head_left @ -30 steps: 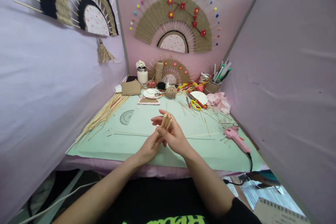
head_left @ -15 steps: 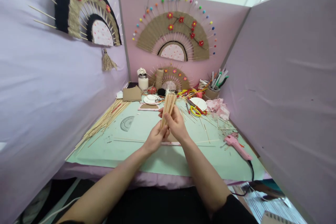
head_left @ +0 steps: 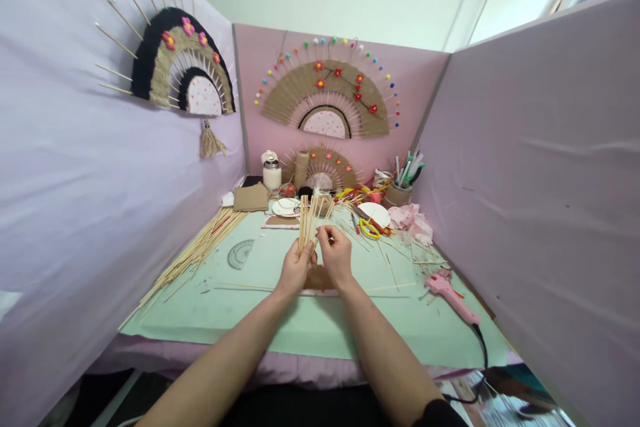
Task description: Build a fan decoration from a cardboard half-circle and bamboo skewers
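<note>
Upright above the mat, a bundle of thin bamboo sticks (head_left: 305, 221) is gripped low down by my left hand (head_left: 294, 271), its fingers closed around it. The upper ends fan apart. My right hand (head_left: 337, 255) is pinched at the right side of the bundle, thumb and forefinger on sticks that lean away from the others; how many it holds is hidden. Under my hands lies a piece of brown cardboard (head_left: 320, 278) with a pale patterned edge, partly covered by them.
Long bamboo sticks (head_left: 195, 250) lie along the left, near a protractor (head_left: 241, 254). On the right are a pink glue gun (head_left: 453, 297) with its cord, yellow-handled scissors (head_left: 369, 229) and pink cloth (head_left: 410, 223). A glue jar (head_left: 272, 177) and twine spool (head_left: 301, 170) stand behind. Partition walls enclose three sides.
The compact bundle has spread into a loose fan. My right hand has moved off its wrap around the sticks to a pinch at their right side. The camera view has tilted up.
</note>
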{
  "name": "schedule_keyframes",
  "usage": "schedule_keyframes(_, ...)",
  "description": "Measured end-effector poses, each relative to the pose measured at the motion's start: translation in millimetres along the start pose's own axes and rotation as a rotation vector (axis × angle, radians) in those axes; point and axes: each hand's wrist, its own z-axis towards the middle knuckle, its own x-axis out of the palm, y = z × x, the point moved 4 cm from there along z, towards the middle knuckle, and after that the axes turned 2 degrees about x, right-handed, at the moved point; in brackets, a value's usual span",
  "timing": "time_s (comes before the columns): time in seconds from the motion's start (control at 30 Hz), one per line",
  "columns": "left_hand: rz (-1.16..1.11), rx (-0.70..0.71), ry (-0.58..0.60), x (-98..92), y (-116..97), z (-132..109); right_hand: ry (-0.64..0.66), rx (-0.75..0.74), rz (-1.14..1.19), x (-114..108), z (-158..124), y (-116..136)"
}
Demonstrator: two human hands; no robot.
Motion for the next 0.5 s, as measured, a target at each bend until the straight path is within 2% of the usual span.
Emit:
schedule_keyframes(0.1, 0.022, 0.018, -0.018, -0.9, 1, 1, -0.005, 0.032, 0.031, 0, 1, -3)
schedule_keyframes(0.23, 0.018, 0.001, -0.011, -0.8, 3, 2, 0.039, 0.102, 0.188, 5, 1, -8)
schedule_keyframes(0.37, -0.009, -0.032, 0.032, 1.4, 6, 1, 0.088, 0.176, 0.355, 11, 0, -13)
schedule_keyframes(0.5, -0.015, -0.058, 0.081, 3.0, 10, 1, 0.127, 0.201, 0.366, 12, -1, -13)
